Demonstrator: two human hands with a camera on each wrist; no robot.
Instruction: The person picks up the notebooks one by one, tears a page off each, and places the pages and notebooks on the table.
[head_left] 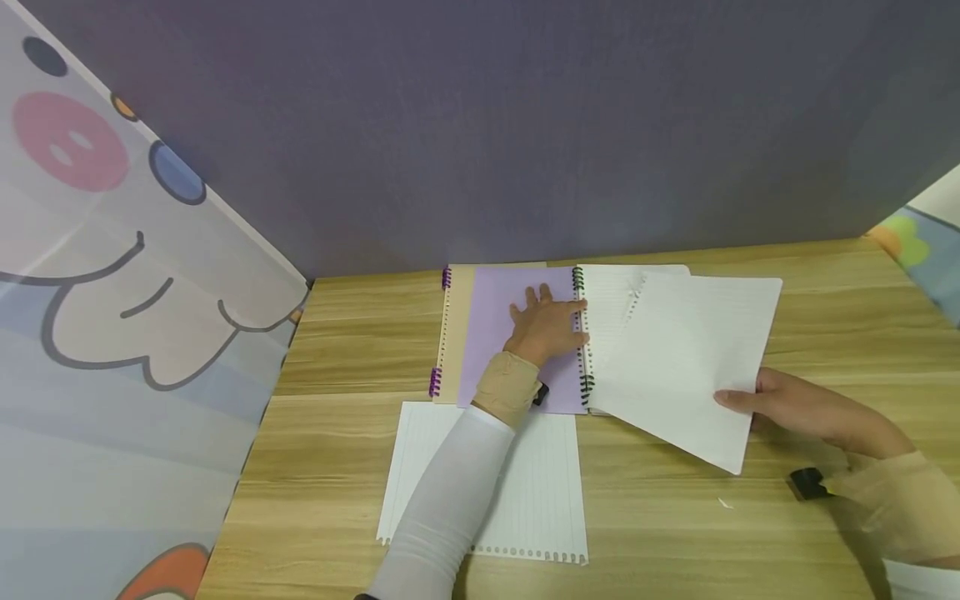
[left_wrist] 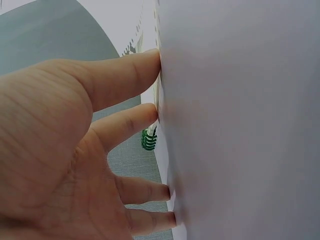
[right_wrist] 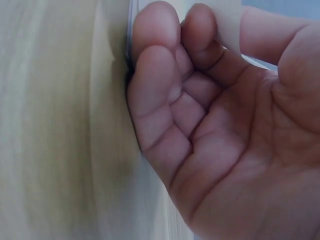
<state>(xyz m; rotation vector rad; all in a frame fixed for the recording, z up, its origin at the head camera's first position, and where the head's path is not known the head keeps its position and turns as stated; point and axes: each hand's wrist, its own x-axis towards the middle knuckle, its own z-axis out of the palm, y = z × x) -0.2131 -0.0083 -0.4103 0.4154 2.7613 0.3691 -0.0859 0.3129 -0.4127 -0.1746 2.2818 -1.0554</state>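
Note:
A notebook with a green coil (head_left: 587, 383) lies open, its lilac cover (head_left: 487, 333) to the left and lined pages (head_left: 600, 287) to the right. My left hand (head_left: 546, 327) rests on the lilac cover with fingers spread, thumb and index reaching the coil. In the left wrist view its fingertips touch the pale surface. With thumb above and curled fingers beneath, my right hand (head_left: 780, 404) pinches the lower right edge of a white sheet (head_left: 690, 358). That sheet lies slanted over the pages, and its ragged holed edge (head_left: 636, 298) shows near the top.
Beneath the lilac cover, a tan page or cover (head_left: 454, 333) with a purple coil (head_left: 435, 382) sticks out at the left. A loose lined sheet (head_left: 540, 492) with a torn holed edge lies in front, under my left forearm. A paper scrap (head_left: 724, 503) lies on the wooden table (head_left: 675, 542).

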